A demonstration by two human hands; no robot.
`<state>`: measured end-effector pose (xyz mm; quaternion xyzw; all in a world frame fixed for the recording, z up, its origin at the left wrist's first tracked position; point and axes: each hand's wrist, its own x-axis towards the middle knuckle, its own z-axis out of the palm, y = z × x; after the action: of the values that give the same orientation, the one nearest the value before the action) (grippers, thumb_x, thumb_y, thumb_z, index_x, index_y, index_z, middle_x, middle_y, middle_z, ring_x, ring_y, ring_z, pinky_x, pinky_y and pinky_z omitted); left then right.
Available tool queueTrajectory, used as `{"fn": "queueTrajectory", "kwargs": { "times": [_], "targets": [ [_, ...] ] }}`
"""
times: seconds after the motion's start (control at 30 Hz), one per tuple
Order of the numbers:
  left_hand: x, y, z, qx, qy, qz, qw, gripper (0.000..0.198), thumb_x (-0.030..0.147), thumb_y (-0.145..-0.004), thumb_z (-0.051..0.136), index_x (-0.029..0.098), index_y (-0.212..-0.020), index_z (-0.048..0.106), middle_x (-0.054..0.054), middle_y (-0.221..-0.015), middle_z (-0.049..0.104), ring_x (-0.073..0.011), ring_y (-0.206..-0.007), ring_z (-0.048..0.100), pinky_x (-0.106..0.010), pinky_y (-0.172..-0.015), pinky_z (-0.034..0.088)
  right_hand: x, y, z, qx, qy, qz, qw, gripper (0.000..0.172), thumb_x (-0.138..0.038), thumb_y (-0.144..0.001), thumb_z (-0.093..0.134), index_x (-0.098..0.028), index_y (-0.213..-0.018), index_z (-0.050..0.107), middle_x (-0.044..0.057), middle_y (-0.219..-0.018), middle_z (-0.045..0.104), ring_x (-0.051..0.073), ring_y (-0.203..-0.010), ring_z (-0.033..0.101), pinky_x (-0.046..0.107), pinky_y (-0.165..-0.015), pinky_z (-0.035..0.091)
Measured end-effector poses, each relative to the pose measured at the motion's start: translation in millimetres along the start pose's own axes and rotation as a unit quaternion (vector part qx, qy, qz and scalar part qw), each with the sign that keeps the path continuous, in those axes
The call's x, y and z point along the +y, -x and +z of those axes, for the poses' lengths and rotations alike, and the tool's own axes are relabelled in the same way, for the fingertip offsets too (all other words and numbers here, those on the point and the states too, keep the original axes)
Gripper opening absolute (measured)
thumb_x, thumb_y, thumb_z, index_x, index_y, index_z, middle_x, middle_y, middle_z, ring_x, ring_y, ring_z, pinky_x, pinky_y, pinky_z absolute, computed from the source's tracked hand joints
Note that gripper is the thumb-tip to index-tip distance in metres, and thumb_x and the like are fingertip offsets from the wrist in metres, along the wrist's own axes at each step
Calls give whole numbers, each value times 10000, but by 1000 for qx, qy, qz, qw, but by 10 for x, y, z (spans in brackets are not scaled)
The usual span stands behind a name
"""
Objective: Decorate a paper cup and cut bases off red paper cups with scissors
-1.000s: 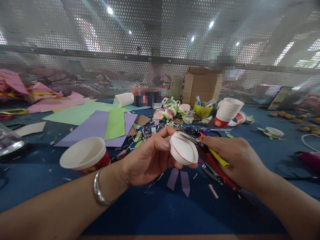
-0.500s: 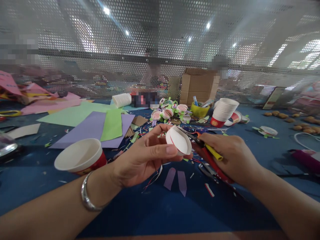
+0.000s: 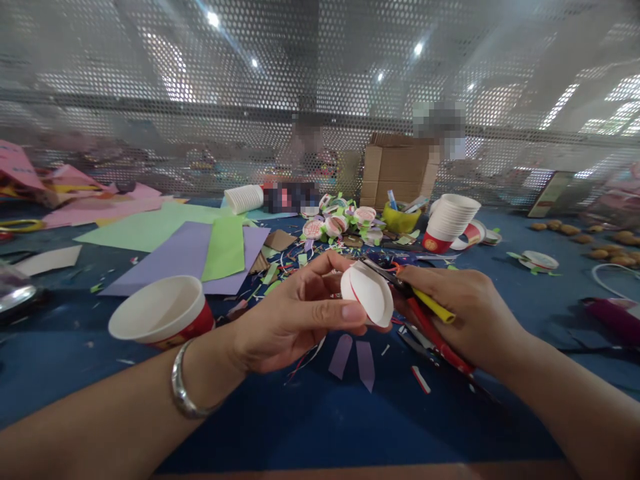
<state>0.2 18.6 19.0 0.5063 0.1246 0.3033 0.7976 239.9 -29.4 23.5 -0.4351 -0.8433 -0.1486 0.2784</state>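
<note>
Between the fingers and thumb of my left hand (image 3: 300, 310) is a cut-down paper cup base (image 3: 369, 293), white with a thin red line along its side. It is tilted, with its hollow facing right. My right hand (image 3: 463, 310) is closed around scissors (image 3: 434, 333) with red and yellow on the handles. Their dark blades reach the upper rim of the cup base; whether they are parted I cannot tell. Below the hands lie two purple paper strips (image 3: 353, 360). A whole red and white paper cup (image 3: 160, 310) leans beside my left wrist.
Paper scraps litter the blue table (image 3: 320, 427). Coloured sheets (image 3: 160, 260) lie at left. Behind are finished paper pieces (image 3: 337, 223), a yellow bowl (image 3: 400, 219), stacked cups (image 3: 450, 220) and a cardboard box (image 3: 395, 175) against a perforated metal screen (image 3: 225, 80).
The cup base has shifted slightly right and turned a little in my left hand. My left hand has moved right with it. The scissors stay at its rim.
</note>
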Motion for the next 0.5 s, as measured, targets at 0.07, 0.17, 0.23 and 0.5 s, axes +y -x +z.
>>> {"fn": "queueTrajectory", "kwargs": {
  "times": [0.07, 0.17, 0.23, 0.5],
  "targets": [
    [7, -3, -8, -4, -11, 3, 1000, 348, 211, -784, 810, 176, -1021, 558, -50, -956, 730, -168, -886, 739, -189, -737, 560, -5, -12, -19, -8, 3, -3, 1000, 235, -125, -857, 480, -175, -948, 690, 84, -754, 774, 223, -606, 712, 298, -517, 472],
    [28, -2, -11, -5, -7, -2, 1000, 360, 232, -807, 798, 174, -1061, 549, -57, -982, 729, -173, -879, 752, -171, -718, 560, -16, -33, -31, -26, -3, 14, 1000, 201, -153, -902, 477, -196, -901, 673, 69, -721, 751, 217, -591, 695, 305, -513, 459],
    [41, -1, -8, -2, 16, -6, 1000, 371, 223, -826, 784, 189, -1096, 530, -43, -986, 733, -170, -865, 767, -149, -693, 559, -23, -44, -29, -30, -9, 28, 999, 175, -190, -928, 498, -199, -861, 659, 57, -678, 719, 209, -559, 664, 311, -498, 439],
    [41, -9, -38, -12, 66, -6, 998, 363, 204, -842, 777, 204, -1094, 516, -27, -943, 759, -171, -825, 785, -157, -718, 594, -10, -25, -37, -31, 1, 22, 999, 173, -113, -869, 511, -160, -896, 675, 56, -656, 705, 194, -554, 646, 300, -504, 405]
  ]
}}
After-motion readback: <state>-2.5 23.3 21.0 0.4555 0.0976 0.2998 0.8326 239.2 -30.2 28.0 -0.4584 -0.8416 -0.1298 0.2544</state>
